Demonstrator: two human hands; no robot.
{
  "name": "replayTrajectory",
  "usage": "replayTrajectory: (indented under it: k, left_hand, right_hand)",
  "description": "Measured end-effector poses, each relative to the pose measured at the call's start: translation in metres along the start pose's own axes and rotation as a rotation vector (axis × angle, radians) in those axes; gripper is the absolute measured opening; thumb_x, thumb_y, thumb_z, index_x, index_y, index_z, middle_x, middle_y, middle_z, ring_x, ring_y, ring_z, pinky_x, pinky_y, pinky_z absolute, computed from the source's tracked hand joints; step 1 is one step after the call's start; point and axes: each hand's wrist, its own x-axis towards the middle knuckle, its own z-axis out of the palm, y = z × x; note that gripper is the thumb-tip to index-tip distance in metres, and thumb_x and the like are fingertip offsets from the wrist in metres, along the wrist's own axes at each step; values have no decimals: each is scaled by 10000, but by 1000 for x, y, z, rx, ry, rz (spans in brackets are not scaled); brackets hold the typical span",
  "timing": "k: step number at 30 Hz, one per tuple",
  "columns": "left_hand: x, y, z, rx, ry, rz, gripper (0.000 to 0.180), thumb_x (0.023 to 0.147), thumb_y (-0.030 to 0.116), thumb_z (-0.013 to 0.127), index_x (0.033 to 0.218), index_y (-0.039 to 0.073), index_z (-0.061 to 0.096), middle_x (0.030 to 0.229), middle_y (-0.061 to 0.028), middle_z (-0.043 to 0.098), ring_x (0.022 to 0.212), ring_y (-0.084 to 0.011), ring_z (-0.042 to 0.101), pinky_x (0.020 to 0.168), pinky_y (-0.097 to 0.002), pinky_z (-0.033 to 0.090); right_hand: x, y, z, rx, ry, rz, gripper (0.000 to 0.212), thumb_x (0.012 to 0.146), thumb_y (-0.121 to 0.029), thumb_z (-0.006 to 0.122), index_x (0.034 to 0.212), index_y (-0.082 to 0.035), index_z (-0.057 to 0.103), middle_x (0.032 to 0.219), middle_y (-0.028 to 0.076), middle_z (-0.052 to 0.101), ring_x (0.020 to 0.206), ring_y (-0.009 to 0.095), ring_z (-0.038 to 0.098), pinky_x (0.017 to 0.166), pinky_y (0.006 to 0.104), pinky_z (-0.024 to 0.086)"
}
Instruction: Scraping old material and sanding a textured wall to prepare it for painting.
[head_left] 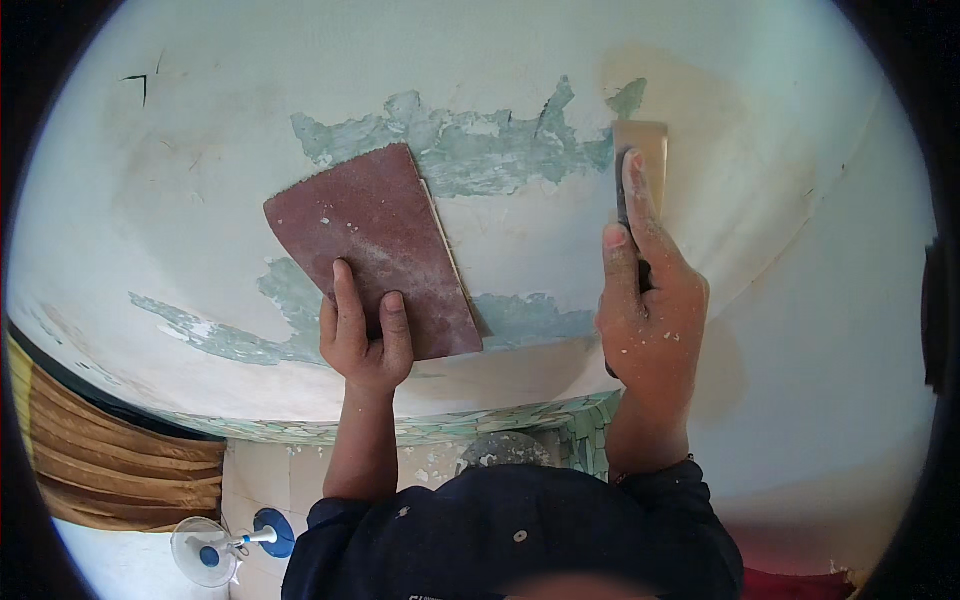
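My left hand (368,350) grips the lower edge of a folded reddish-brown sheet of sandpaper (365,220), thumb and fingers closed on it. White dust and small flakes lie on the sheet. My right hand (655,310) is wrapped round a scraper, its forefinger stretched along the dark handle. The scraper's metal blade (655,145) points up, at or very near the wall beside the corner; I cannot tell whether it touches. Bare greenish patches (490,150) show on the pale wall (530,240) between and above my hands, with ragged paint edges. Dust and flakes cling to my right hand.
A band of greenish tiles (400,425) runs along the wall's foot. Paint flakes are scattered on the tiled floor (310,470). A brown curtain (110,440) hangs at lower left, near a fan (205,552). A second wall (800,400) stands on the right.
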Motion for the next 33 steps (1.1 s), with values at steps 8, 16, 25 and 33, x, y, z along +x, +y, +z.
replayTrajectory:
  k: [8,16,25,33]
  left_hand:
    - [1,1,1,43,6,16,563,895,86,673,1380,-128,484,911,-162,613,693,-219,532,584,-302,438]
    - [3,1,2,34,0,24,565,895,72,670,1385,-128,475,915,-176,620,716,-235,563,606,-304,458]
    - [-2,1,-2,16,-32,-44,559,889,69,669,1381,-122,485,939,-188,630,729,-247,574,614,-306,466]
    - [-1,1,3,7,22,1,557,889,79,671,1376,-121,492,919,-173,623,715,-237,555,606,-304,455]
  right_hand:
    - [19,0,4,-73,31,-136,461,982,-29,551,1436,-105,529,1253,125,685,672,53,452,639,199,426]
    - [27,-3,2,-14,14,-60,465,985,-39,549,1443,-110,520,1220,89,704,655,47,404,606,207,405]
    - [4,-1,-2,-51,-1,11,501,946,-4,575,1431,-122,534,1188,227,661,627,132,541,630,260,486]
    - [40,-14,-1,47,50,-61,462,1004,-53,529,1461,-111,497,1363,108,620,556,19,416,504,190,381]
